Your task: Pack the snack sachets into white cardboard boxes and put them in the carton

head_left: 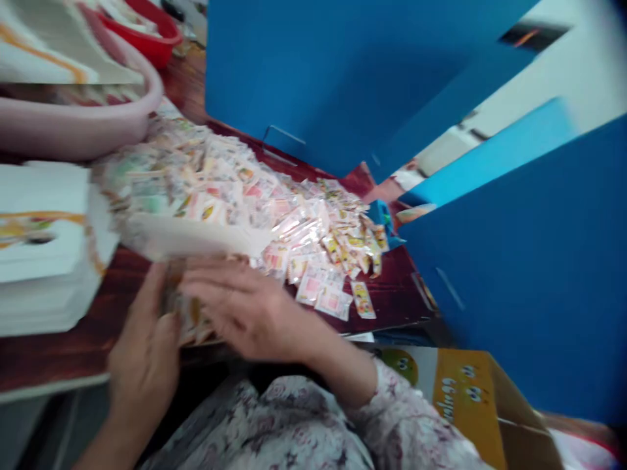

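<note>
On the far left stands a pink basin (122, 127), with white card pieces (39, 46) edged in orange in it and jutting over its rim. Nearer, also on the left, white flat cartons (44, 254) printed with an orange band lie stacked on the dark red-brown table (117, 287). Beyond the pink basin, a little to the right, a red basin (164, 42) holds more white pieces.

By the near edge of the table, the left hand (147, 346) stands upright at the left side of a blurred cluster of packets (191, 316), thumb and fingers slightly apart. The right hand (249, 307) reaches in from the right — fingers together, pointing left — over the top of the same cluster. Blur hides the fingertips, so I cannot tell whether either hand grips it. A white panel (196, 235) lies just beyond the fingers, smeared by motion.

Past the panel, a long heap of small printed packets (255, 189) spreads from beside the pink basin toward the right; a single yellow packet (362, 300) lies at its near right side. Blue panels (318, 72) rise behind the heap and at the right. A floral sleeve (406, 418) covers the right arm — beside it, near right, stands a yellow-and-white carton (460, 398).
</note>
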The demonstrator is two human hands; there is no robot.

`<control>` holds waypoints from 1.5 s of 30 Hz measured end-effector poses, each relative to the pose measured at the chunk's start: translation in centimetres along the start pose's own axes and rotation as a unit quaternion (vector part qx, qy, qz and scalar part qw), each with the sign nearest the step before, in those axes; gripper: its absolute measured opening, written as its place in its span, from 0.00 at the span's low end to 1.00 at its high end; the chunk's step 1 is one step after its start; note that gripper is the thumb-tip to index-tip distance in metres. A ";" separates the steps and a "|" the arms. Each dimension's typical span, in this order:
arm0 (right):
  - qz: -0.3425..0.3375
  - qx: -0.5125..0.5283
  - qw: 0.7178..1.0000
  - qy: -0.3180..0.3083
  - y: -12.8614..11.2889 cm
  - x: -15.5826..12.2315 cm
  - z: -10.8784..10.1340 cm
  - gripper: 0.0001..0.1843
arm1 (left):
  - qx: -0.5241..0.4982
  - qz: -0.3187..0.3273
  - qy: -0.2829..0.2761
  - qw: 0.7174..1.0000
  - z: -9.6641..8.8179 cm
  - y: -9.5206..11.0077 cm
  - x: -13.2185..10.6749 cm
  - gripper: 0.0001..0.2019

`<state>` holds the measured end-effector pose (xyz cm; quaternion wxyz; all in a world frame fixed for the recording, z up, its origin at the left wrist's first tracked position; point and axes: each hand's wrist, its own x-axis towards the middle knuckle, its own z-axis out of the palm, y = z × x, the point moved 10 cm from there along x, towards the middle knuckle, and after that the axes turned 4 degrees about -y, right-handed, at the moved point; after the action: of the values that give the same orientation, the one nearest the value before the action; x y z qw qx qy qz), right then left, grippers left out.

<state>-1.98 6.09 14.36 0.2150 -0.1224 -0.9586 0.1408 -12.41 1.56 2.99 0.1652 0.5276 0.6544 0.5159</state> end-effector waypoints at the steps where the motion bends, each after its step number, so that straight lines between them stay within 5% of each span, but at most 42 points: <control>1: -0.002 -0.006 0.999 -0.033 0.3 0.7 0.7 0.20 | -0.008 -0.007 0.005 1.000 -0.4 0.4 0.2 0.27; 4: -0.010 0.008 0.994 -0.108 0.9 1.8 3.4 0.18 | -0.069 -0.001 -0.003 0.998 -0.5 1.1 0.7 0.27; 9: -0.013 0.017 0.992 -0.120 0.7 1.8 5.5 0.19 | -0.064 0.010 0.010 0.998 -0.8 0.9 0.6 0.26; 22: -0.026 0.098 0.995 -0.011 1.2 1.5 4.1 0.19 | 0.162 0.194 0.022 0.967 -1.4 4.6 0.2 0.23; 27: 0.034 0.121 0.989 0.084 3.0 0.5 2.4 0.18 | 0.177 0.161 0.040 0.970 -1.5 4.9 0.0 0.22; 33: 0.023 0.022 0.998 0.056 2.7 1.7 3.2 0.19 | 0.084 0.032 0.066 0.994 -2.2 2.6 0.2 0.26; 45: -0.012 -0.171 0.984 -0.052 1.9 4.7 4.9 0.11 | 0.112 0.111 0.154 0.975 -3.5 4.3 -0.7 0.18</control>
<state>-8.01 8.20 11.25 0.1424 -0.1384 -0.9798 -0.0215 -12.53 -1.19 7.84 -0.0559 0.5263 0.6632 0.5292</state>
